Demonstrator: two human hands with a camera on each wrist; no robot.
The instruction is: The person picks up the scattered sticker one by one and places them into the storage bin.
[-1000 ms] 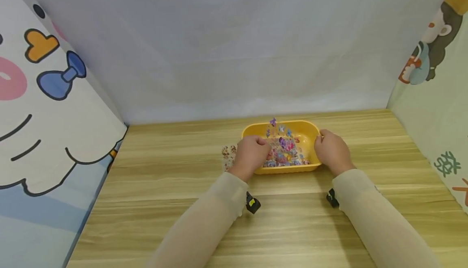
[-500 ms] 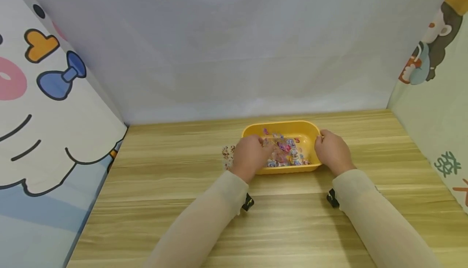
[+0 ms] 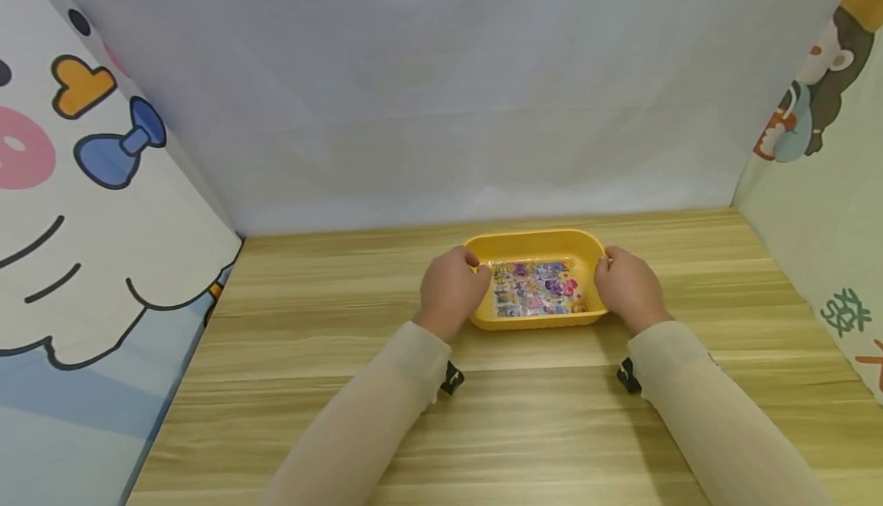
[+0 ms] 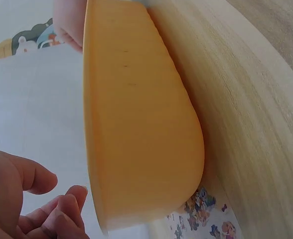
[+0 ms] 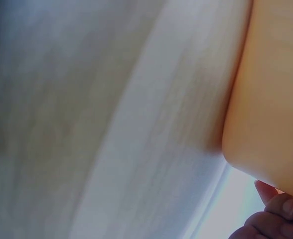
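A yellow plastic basket (image 3: 538, 242) sits on the table, with clear sheets printed with colourful cartoon stickers (image 3: 534, 291) lying flat inside. My right hand (image 3: 629, 289) grips the basket's right end at the rim. At the opposite end is my left hand (image 3: 453, 291), its fingers loosely bent and holding nothing. The left wrist view shows a gap between that thumb and index finger (image 4: 74, 195), which is right beside the rim. Under the basket's left end, another clear sticker sheet (image 4: 201, 209) lies on the table; the left hand hides it in the head view.
The wood-patterned table (image 3: 331, 368) extends around the basket on all sides. A pale curtain (image 3: 441, 107) hangs behind it. Printed cartoon panels stand at the left (image 3: 90, 245) and right (image 3: 821, 207). Black wrist cameras (image 3: 451, 378) stick out below the sleeves.
My left hand has drawn back left from over the sticker sheets to the basket's left rim. The sheets it held upright now lie flat inside. My right hand stays on the right rim.
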